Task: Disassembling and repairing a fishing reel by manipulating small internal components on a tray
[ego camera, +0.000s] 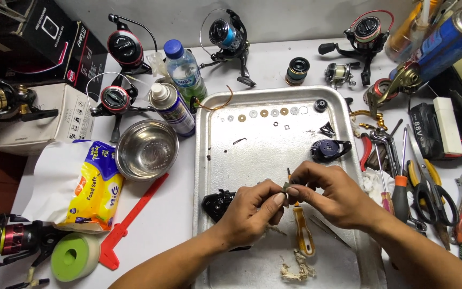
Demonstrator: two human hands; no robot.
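Note:
Over the metal tray (225,176), my left hand (249,211) and my right hand (330,195) meet, both pinching a small dark metal part (286,187) between their fingertips. A yellow-handled screwdriver (304,233) lies on the tray just under the hands. A black reel body (217,204) sits at the tray's left edge beside my left hand. A row of small washers (266,113) lies along the tray's far side, and a black reel part (330,149) rests near its right rim.
A steel bowl (146,149), spray can (173,108) and water bottle (184,69) stand left of the tray. Fishing reels (125,49) line the back. Pliers, scissors and screwdrivers (402,187) crowd the right. A red caliper (129,222), yellow packet (92,187) and green tape roll (74,257) lie left.

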